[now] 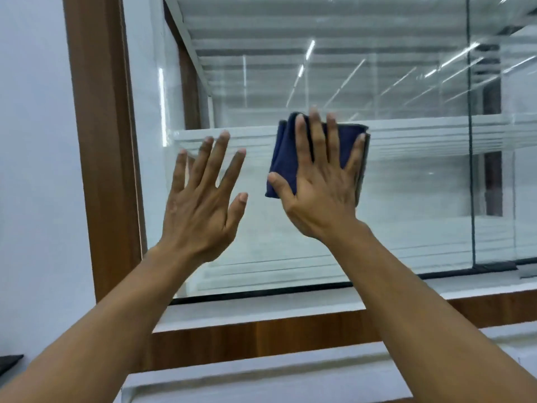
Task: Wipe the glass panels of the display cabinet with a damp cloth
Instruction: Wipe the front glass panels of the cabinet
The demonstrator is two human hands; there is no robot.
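While the right hand presses the cloth flat-fingered against the glass, the left hand is spread near the panel's left edge.

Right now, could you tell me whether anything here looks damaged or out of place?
Nothing stands out. The glass panel shows reflections, no cracks, and the folded blue cloth lies flat under the right hand. The bare left hand, spread at the glass, may leave prints if touching.
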